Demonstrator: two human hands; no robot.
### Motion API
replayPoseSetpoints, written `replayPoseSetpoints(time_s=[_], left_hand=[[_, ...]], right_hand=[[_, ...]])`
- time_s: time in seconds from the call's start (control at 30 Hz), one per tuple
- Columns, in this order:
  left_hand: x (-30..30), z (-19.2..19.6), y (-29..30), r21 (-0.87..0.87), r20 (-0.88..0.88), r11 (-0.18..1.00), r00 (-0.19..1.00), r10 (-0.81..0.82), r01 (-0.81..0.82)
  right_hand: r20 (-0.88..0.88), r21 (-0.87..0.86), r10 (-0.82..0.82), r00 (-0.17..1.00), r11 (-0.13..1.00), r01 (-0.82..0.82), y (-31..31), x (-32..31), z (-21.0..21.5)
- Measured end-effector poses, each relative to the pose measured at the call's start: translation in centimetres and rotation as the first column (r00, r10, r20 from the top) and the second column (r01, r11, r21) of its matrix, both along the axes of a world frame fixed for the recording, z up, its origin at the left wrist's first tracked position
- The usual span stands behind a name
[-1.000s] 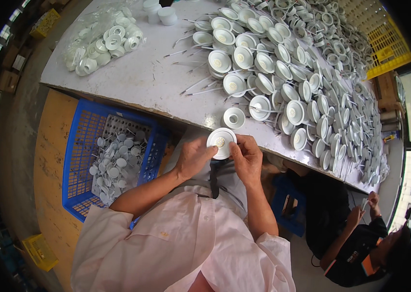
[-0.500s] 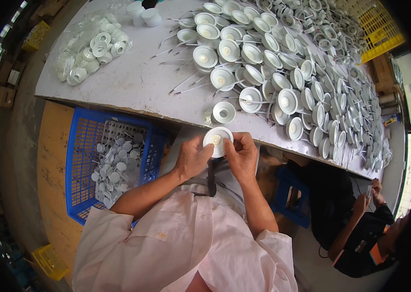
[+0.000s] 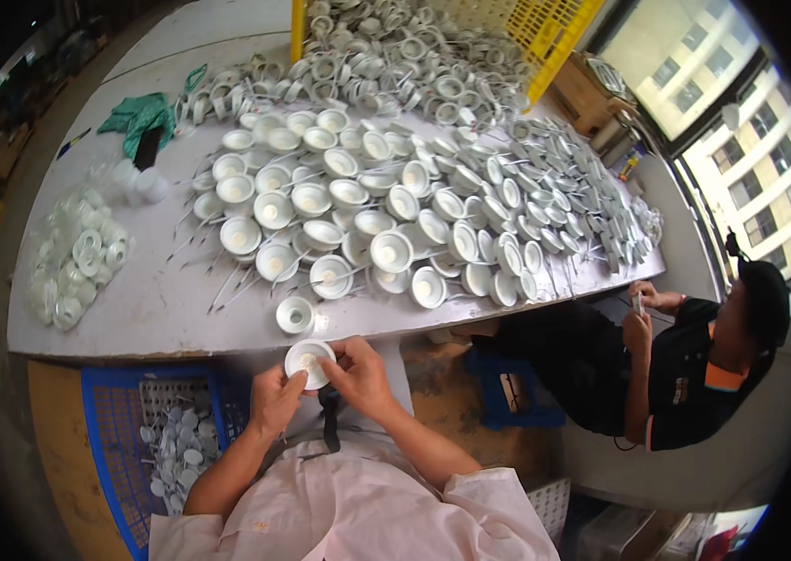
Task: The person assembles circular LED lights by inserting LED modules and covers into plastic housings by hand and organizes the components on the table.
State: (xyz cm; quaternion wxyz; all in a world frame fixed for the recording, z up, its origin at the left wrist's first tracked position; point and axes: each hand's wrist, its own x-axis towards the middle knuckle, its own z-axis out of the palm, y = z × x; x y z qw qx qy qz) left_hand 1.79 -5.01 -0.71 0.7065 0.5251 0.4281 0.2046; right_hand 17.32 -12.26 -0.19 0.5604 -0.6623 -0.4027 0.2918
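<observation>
Just off the table's front edge, both my hands hold a white downlight (image 3: 299, 350), a shallow round cup with a pale LED disc inside. My left hand (image 3: 274, 402) closes on its lower left rim. My right hand (image 3: 360, 378) grips the right side, its thumb reaching into the cup. The fingers beneath are hidden. A white ring-shaped housing (image 3: 295, 316) sits on the table edge just beyond. Past it, many similar downlights (image 3: 391, 251) lie crowded together, with thin wires sticking out.
Left on the table (image 3: 171, 309) are a clear bag of white rings (image 3: 87, 252) and a green cloth (image 3: 141, 120). A yellow basket (image 3: 559, 51) stands behind. Below left, a blue basket (image 3: 107, 439) holds white discs with wires (image 3: 191, 456). A co-worker (image 3: 685, 374) sits at right, near a blue stool (image 3: 507, 388).
The view has swung right and up, so the table's things appear farther left and more of its far side shows. Both hands keep hold of the downlight; my right thumb lies farther over the cup.
</observation>
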Motion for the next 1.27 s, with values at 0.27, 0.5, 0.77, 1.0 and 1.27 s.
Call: replayPoseSetpoints(time_s=[0.27, 0.5, 0.77, 1.0, 1.27], left_hand=[[0.7, 0.6, -0.7, 0.052, -0.029, 0.995, 0.996, -0.087, 0.089], [2.9, 0.4, -0.6, 0.114, -0.222, 0.955, 0.944, -0.244, 0.274], [7.5, 5.2, 0.1, 0.021, -0.224, 0.889, 0.869, -0.442, 0.458], [7.0, 6.3, 0.5, -0.016, 0.301, 0.905, 0.865, -0.401, 0.425], [5.2, 2.8, 0.8, 0.129, 0.261, 0.95, 0.914, -0.309, 0.284]], right_hand=[[0.574, 0.037, 0.2, 0.794, 0.962, -0.269, -2.8, 1.9, 4.4], [0.804, -0.068, 0.213, 0.556, 0.961, -0.269, -3.8, 3.8, 3.9], [0.765, -0.077, 0.218, 0.607, 0.965, -0.25, -4.4, 8.4, 5.3], [0.647, -0.009, 0.175, 0.742, 0.975, -0.222, -4.5, 15.6, 8.3], [0.668, 0.14, -0.392, 0.632, 0.901, 0.411, -0.8, 33.0, 8.7]])
